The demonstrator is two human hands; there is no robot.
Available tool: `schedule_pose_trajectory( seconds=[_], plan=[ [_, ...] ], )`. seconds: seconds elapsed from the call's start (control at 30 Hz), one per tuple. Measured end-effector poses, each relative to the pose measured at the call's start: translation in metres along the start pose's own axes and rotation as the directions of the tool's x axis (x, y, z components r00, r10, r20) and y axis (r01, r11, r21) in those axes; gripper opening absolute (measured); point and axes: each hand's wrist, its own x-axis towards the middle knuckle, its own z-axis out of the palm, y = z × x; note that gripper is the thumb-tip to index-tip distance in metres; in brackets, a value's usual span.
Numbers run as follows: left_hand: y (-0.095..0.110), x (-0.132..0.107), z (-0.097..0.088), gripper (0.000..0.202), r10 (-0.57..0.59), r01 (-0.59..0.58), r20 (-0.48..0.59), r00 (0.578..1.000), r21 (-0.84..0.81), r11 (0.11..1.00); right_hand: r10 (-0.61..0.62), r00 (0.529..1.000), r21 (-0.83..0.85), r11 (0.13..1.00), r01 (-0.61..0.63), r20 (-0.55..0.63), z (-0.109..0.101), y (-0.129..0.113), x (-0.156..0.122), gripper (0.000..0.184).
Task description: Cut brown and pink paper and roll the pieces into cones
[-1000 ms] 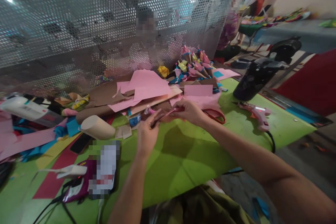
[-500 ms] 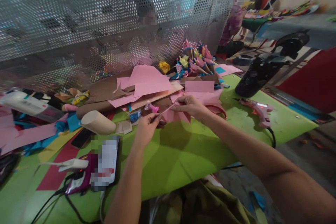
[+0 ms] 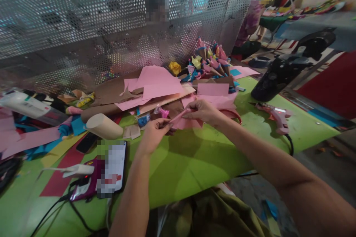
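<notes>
Between my two hands, above the green table [image 3: 178,177], is a narrow piece of pink paper [image 3: 179,117]. My left hand [image 3: 158,131] pinches its left end, and my right hand [image 3: 202,112] grips the right end between thumb and fingers. Just beyond the hands lie a small pink wrapped item [image 3: 161,111] and a blue one [image 3: 143,120]. More pink paper [image 3: 191,123] lies behind and below the strip, partly covered by my right hand. Red-handled scissors [image 3: 233,114] show in part beside my right wrist.
A pink glue gun [image 3: 279,118] and a dark tumbler [image 3: 268,81] stand on the right. Paper cones with flowers [image 3: 213,61] are piled by the perforated metal panel [image 3: 111,29]. At left are a cardboard tube [image 3: 104,126], a phone [image 3: 119,170] and cables. A person sits beyond the panel.
The pink strip has tilted, so more of its face shows between my fingers. Both hands keep their pinch in nearly the same place, and the view has shifted slightly.
</notes>
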Motion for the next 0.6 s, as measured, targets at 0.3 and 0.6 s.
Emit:
schedule_pose_trajectory(
  seconds=[0.3,0.6],
  plan=[
    [0.000,0.000,-0.009,0.032,0.043,-0.054,0.056,0.998,0.215,0.975,-0.003,1.000,-0.018,1.000,0.003,0.018,0.003,-0.005,-0.003,0.036],
    [0.002,-0.001,-0.015,0.047,-0.035,0.032,0.078,0.996,0.038,0.999,0.023,0.999,0.061,0.998,-0.021,-0.034,-0.001,0.000,-0.002,0.037]
  ],
)
